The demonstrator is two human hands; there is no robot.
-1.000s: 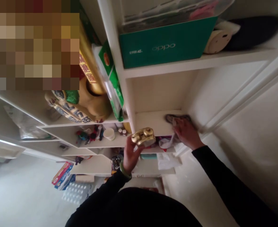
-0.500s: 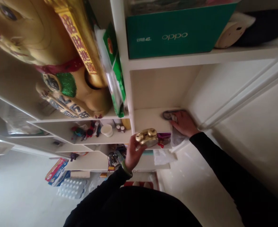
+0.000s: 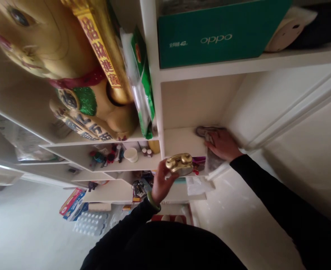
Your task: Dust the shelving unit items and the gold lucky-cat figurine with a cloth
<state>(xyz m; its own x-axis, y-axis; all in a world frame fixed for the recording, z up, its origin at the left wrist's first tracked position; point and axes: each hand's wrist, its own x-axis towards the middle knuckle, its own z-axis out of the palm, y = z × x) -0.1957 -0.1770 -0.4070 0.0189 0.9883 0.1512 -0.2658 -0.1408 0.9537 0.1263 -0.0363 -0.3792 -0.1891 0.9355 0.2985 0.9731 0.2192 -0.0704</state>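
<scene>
Head view, tilted; the shelving runs at a slant across the frame.

Left hand: grip partly closed, fingers and thumb curled around the gold ornament, which looks like a small telephone. The ornament is held up just off the front edge of the white shelf, not resting on it. Held this way, it appears to leave the shelf board bare. A green bangle sits at the wrist.

Right hand: palm down, fingers closed over a grey cloth, pressing it on the board near the end wall of the compartment. The pressure seems meant to keep the cloth flat against the surface. Part of the cloth hangs over the front edge.

Above, a green OPPO box sits on the next shelf, its weight carried by the board over this compartment. To the left stand a large gold lucky cat and a green-and-white packet, upright against the divider. A lower shelf holds a white cup and small bottles, grouped along its board. Keys lie lower down; their exact support is hard to tell.
</scene>
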